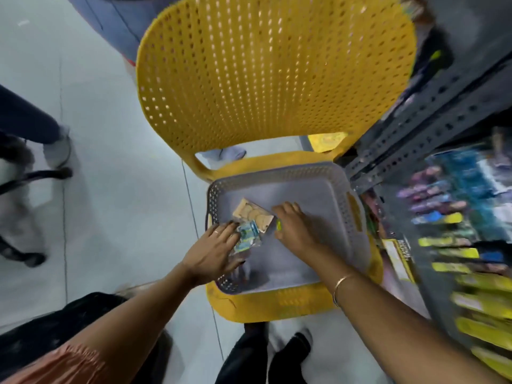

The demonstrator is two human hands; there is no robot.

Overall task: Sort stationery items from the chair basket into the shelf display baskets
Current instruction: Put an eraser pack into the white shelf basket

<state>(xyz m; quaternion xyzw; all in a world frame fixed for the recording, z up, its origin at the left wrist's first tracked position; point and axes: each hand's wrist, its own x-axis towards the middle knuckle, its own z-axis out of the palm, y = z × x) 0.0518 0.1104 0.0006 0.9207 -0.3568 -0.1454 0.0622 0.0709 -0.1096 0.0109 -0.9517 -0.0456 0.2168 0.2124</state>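
Observation:
A grey perforated basket (318, 189) sits on the seat of a yellow chair (274, 70). Inside it, at the left, lie a tan card pack with round pieces (253, 214) and a small blue-green packet (248, 235). My left hand (213, 252) reaches over the basket's left rim, its fingers resting on the blue-green packet. My right hand (293, 224) is inside the basket, curled around a small yellow-green item (278, 225) and touching the tan pack's right end. The picture is blurred by motion.
Right of the chair stands a dark metal shelf rack (432, 117) with display rows of yellow, blue and purple packaged stationery (454, 236). Other people's legs and shoes (55, 146) stand on the pale floor at the left. My own feet are below the chair.

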